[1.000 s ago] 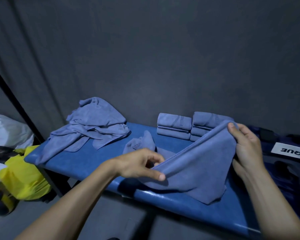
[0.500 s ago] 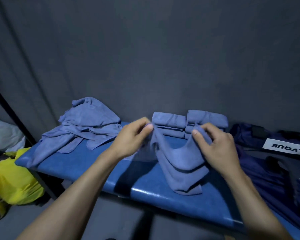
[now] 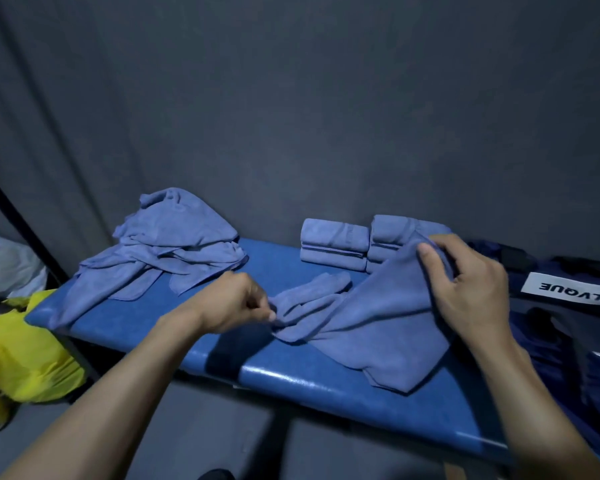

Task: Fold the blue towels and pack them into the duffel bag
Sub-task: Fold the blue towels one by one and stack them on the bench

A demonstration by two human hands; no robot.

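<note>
A blue towel [image 3: 371, 323] lies half spread on the blue padded bench [image 3: 291, 379], one end draped over the front edge. My left hand [image 3: 232, 303] pinches its bunched left end low on the bench. My right hand [image 3: 465, 285] grips its far right edge, lifted just above the surface. Behind it, two stacks of folded blue towels [image 3: 335, 244] stand against the wall. A heap of unfolded blue towels [image 3: 167, 251] sits at the bench's left end. The dark navy duffel bag [image 3: 568, 327], with a white LVQUE label, lies at the right.
A grey curtain wall [image 3: 291, 116] backs the bench. A yellow bag [image 3: 21, 355] and a white bag [image 3: 4, 268] lie on the floor at the left, beside a black pole [image 3: 25, 230]. Grey floor shows below the bench's front edge.
My hands have moved apart from a raised, close hold. The left has dropped to the bench with its end of the towel, the right has drawn the other edge out to the right.
</note>
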